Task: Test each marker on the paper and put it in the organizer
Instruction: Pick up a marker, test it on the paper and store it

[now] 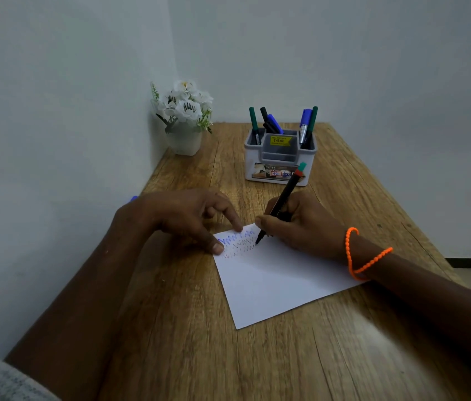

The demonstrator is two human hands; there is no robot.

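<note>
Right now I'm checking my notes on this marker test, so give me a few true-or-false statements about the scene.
1. The right hand holds a black marker with its tip on the paper. True.
2. The left hand is lifted clear of the paper. False: its fingertips press the paper's far left corner.
3. The organizer holds no markers. False: several stand in it.
4. Zigzag lines mark the paper's far edge. True.
5. A flower pot stands in the table's far left corner. True.

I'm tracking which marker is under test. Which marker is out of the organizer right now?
The black marker gripped in the right hand, tip on the paper. All others stand in the organizer.
</note>
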